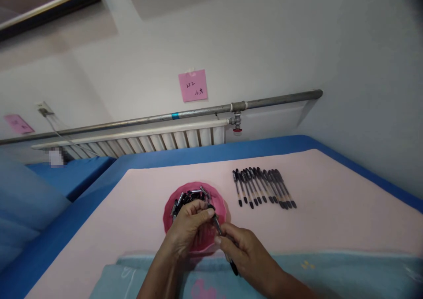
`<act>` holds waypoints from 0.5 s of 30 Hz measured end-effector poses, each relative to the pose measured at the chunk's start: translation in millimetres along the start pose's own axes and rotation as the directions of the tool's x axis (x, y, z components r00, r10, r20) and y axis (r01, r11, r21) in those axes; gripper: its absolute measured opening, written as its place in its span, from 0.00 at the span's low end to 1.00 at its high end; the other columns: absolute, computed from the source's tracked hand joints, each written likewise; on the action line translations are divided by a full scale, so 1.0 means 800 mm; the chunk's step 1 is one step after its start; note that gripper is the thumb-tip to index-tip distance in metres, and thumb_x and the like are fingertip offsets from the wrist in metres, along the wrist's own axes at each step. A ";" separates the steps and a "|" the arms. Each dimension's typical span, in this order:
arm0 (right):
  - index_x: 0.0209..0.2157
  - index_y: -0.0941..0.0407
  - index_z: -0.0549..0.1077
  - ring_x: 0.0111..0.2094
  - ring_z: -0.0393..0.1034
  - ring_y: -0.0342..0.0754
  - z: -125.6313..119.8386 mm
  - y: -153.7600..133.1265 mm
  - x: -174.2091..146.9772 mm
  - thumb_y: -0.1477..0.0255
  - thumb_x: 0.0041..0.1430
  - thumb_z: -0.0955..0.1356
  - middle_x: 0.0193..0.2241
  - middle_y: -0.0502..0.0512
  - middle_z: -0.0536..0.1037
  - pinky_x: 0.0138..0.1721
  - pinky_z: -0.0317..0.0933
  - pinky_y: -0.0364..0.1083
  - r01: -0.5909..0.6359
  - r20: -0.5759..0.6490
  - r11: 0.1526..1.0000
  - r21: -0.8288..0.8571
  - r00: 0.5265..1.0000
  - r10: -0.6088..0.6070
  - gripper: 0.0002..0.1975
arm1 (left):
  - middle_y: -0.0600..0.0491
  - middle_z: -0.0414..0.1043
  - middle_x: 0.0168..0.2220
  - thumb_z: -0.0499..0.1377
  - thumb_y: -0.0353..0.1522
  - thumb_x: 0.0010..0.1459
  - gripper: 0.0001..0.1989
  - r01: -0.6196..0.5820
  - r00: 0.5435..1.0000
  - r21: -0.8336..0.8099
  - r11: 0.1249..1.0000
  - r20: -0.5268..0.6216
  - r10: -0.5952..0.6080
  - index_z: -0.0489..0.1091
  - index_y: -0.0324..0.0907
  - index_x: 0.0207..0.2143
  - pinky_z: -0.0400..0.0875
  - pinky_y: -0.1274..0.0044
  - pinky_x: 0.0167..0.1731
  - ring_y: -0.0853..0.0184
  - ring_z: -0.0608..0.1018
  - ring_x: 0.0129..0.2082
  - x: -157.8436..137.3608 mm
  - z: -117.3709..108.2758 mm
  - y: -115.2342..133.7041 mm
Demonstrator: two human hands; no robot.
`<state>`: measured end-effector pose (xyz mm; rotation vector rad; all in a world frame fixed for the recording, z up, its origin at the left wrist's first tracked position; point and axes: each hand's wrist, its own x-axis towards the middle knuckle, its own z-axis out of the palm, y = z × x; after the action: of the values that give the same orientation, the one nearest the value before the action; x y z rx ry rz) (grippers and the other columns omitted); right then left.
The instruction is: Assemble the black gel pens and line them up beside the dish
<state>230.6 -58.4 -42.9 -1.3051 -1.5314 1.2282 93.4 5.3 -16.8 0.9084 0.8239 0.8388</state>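
Note:
Over the near side of a pink basket [168, 202], both hands meet on one pen [217, 225]. My left hand [191, 224] pinches its upper end, where a dark part shows at the fingertips. Lower down, my right hand [239, 246] grips the barrel between thumb and fingers, and the black bottom end pokes out beneath it. Inside the basket lie several black and clear pen caps or short pen parts [188, 197], partly hidden by my left hand. To the right, a row of several capped black pens [261, 186] lies side by side on the pink cloth.
A pink cloth [330, 211] covers the blue-edged table [211, 156]. A teal patterned cloth [297, 272] lies along the near edge. Behind the table are a white radiator [158, 138], a metal pipe [277, 101] with a red-handled valve [237, 129], and a pink note [193, 85] on the wall.

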 end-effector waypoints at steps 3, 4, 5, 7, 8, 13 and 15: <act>0.21 0.53 0.54 0.19 0.49 0.39 -0.002 0.002 0.001 0.68 0.57 0.60 0.16 0.42 0.53 0.21 0.45 0.41 0.022 -0.015 0.999 -0.036 1.000 -0.022 0.13 | 0.58 0.66 0.18 0.68 0.35 0.40 0.15 -0.014 1.000 0.023 1.000 0.016 0.014 0.65 0.37 0.22 0.59 0.84 0.21 0.78 0.66 0.18 -0.001 0.003 -0.001; 0.21 0.54 0.55 0.20 0.49 0.39 -0.004 0.002 0.003 0.68 0.57 0.61 0.17 0.42 0.53 0.21 0.46 0.40 0.028 -0.025 0.998 -0.052 0.999 -0.029 0.13 | 0.57 0.67 0.20 0.67 0.35 0.41 0.14 -0.014 1.000 0.039 0.999 0.024 0.013 0.66 0.37 0.23 0.61 0.83 0.22 0.77 0.67 0.19 0.000 0.002 -0.001; 0.21 0.54 0.55 0.20 0.50 0.40 -0.008 0.002 0.005 0.68 0.57 0.61 0.17 0.42 0.54 0.22 0.46 0.40 0.029 -0.043 0.998 -0.059 0.999 -0.032 0.12 | 0.56 0.69 0.21 0.67 0.36 0.42 0.13 -0.011 1.000 0.062 0.998 0.024 0.010 0.67 0.37 0.24 0.62 0.83 0.24 0.76 0.69 0.21 0.001 0.000 -0.001; 0.22 0.54 0.57 0.21 0.52 0.40 -0.015 0.002 0.009 0.67 0.57 0.61 0.18 0.43 0.56 0.22 0.48 0.40 0.013 -0.093 0.999 -0.036 0.996 -0.017 0.12 | 0.53 0.71 0.26 0.65 0.38 0.44 0.14 -0.031 0.999 0.121 0.992 -0.034 0.035 0.70 0.37 0.29 0.64 0.81 0.26 0.73 0.71 0.24 0.004 -0.010 0.002; 0.22 0.54 0.57 0.20 0.53 0.40 -0.019 0.001 0.011 0.66 0.57 0.61 0.18 0.43 0.57 0.22 0.49 0.40 -0.002 -0.117 1.000 -0.015 0.993 0.000 0.12 | 0.52 0.72 0.28 0.64 0.40 0.44 0.16 -0.055 0.993 0.159 0.986 -0.095 0.071 0.70 0.37 0.31 0.65 0.80 0.27 0.72 0.72 0.26 0.006 -0.019 0.005; 0.23 0.53 0.59 0.18 0.56 0.40 -0.026 0.005 0.017 0.63 0.57 0.61 0.17 0.43 0.60 0.21 0.52 0.41 -0.056 -0.128 0.997 0.050 0.990 0.062 0.12 | 0.55 0.71 0.25 0.62 0.39 0.43 0.14 -0.154 0.834 0.369 0.916 -0.449 0.321 0.70 0.38 0.30 0.65 0.79 0.25 0.71 0.72 0.24 0.013 -0.076 0.026; 0.23 0.53 0.60 0.17 0.56 0.40 -0.024 0.010 0.018 0.63 0.57 0.61 0.16 0.43 0.60 0.21 0.52 0.41 -0.069 -0.112 0.996 0.051 0.991 0.074 0.13 | 0.57 0.71 0.23 0.60 0.37 0.45 0.12 -0.124 0.795 0.441 0.889 -0.492 0.355 0.70 0.38 0.31 0.65 0.79 0.25 0.72 0.71 0.22 0.012 -0.091 0.032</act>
<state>248.3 -40.1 -46.2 -1.3856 -1.3779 1.2057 28.2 46.4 -23.7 1.1543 1.4523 1.2313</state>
